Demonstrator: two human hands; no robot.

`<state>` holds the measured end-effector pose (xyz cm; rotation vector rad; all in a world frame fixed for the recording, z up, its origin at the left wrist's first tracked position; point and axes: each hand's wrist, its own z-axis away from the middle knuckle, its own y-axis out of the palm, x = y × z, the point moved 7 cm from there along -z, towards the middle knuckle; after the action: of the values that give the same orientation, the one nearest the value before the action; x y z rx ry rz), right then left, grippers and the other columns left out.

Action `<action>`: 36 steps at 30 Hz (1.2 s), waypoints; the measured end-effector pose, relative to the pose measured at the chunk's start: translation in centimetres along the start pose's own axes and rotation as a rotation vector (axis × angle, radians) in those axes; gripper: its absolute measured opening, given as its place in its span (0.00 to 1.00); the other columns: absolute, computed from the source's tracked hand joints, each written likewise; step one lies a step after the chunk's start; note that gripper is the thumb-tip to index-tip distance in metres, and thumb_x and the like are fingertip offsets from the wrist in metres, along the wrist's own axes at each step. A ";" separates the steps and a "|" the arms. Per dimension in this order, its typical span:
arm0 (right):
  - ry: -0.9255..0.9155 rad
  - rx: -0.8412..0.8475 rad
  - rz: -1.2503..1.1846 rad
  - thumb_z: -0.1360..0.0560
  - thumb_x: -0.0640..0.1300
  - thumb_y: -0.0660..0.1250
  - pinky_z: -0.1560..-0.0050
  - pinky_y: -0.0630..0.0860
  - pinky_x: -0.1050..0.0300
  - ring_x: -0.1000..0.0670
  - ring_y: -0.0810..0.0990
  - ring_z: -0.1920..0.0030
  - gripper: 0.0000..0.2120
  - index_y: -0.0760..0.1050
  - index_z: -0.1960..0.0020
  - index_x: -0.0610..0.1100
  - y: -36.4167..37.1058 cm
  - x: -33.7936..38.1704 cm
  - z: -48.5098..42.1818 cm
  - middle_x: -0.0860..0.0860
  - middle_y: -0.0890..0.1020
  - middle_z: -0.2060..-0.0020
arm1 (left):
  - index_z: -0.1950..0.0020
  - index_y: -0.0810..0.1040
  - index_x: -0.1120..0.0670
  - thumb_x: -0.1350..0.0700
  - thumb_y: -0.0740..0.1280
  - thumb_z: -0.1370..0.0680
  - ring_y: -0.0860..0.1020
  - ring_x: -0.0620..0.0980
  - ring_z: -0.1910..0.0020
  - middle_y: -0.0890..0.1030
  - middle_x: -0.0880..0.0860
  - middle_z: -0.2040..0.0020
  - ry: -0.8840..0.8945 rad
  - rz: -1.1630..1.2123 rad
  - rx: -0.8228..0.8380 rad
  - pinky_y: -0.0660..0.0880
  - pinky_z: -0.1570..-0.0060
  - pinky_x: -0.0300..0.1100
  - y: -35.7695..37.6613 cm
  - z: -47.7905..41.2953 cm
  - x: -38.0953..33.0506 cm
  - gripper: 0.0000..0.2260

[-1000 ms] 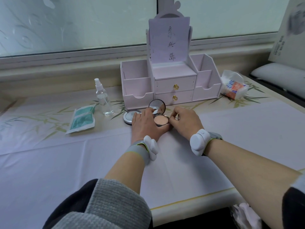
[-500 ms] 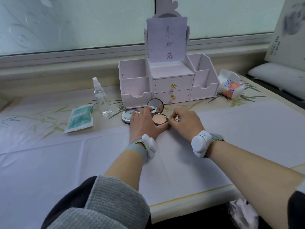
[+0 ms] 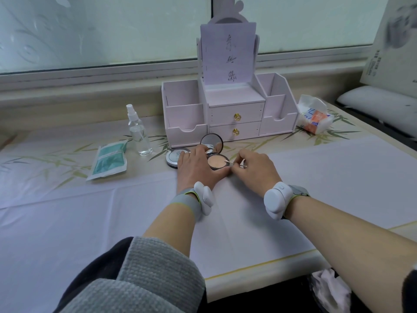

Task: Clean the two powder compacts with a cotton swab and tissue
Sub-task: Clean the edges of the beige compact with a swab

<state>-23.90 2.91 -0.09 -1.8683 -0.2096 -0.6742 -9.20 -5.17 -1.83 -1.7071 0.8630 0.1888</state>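
An open powder compact (image 3: 217, 162) lies on the table with its round mirror lid (image 3: 211, 143) standing up and beige powder showing. My left hand (image 3: 196, 169) holds its base from the left, thumb along the near rim. My right hand (image 3: 253, 169) pinches a cotton swab (image 3: 233, 163), whose tip touches the right edge of the powder pan. A second compact (image 3: 174, 156), silver and closed, lies just left of my left hand, partly hidden by it. A pack of tissues (image 3: 314, 117) sits at the right of the organizer.
A pale pink desk organizer (image 3: 228, 109) with two drawers stands right behind the compacts. A clear spray bottle (image 3: 138, 132) and a teal wipe packet (image 3: 108, 160) lie to the left. White paper sheets (image 3: 338, 177) cover the near table. A crumpled tissue (image 3: 331, 288) sits below the table edge.
My right hand has opened out slightly, and the cotton swab now shows clearly with its tip at the powder pan's right edge. The left hand stays on the compact.
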 end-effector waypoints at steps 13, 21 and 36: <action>-0.039 0.011 -0.037 0.27 0.48 0.66 0.58 0.72 0.52 0.46 0.74 0.60 0.04 0.76 0.59 0.49 -0.1 0.2 0.6 0.53 0.75 0.71 | 0.36 0.73 0.52 0.31 0.73 0.35 0.74 0.54 0.40 0.79 0.49 0.43 0.008 -0.001 -0.006 0.65 0.32 0.52 -0.2 0.1 -0.1 0.36; -0.064 0.030 -0.053 0.27 0.48 0.66 0.57 0.73 0.52 0.46 0.74 0.62 0.04 0.76 0.59 0.49 -0.2 0.2 0.6 0.54 0.74 0.72 | 0.36 0.73 0.51 0.31 0.73 0.36 0.74 0.54 0.40 0.79 0.48 0.43 0.007 0.001 0.001 0.65 0.31 0.53 0.0 0.0 0.1 0.36; -0.122 0.129 -0.137 0.27 0.47 0.69 0.59 0.72 0.52 0.53 0.71 0.67 0.02 0.78 0.59 0.51 -0.2 -0.2 0.1 0.55 0.72 0.74 | 0.36 0.72 0.51 0.34 0.73 0.36 0.74 0.55 0.40 0.79 0.48 0.42 0.003 -0.009 0.011 0.64 0.31 0.53 -0.2 0.1 -0.2 0.35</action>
<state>-24.08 3.15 -0.06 -1.7835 -0.4536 -0.6247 -9.20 -4.96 -1.60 -1.7011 0.8566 0.1755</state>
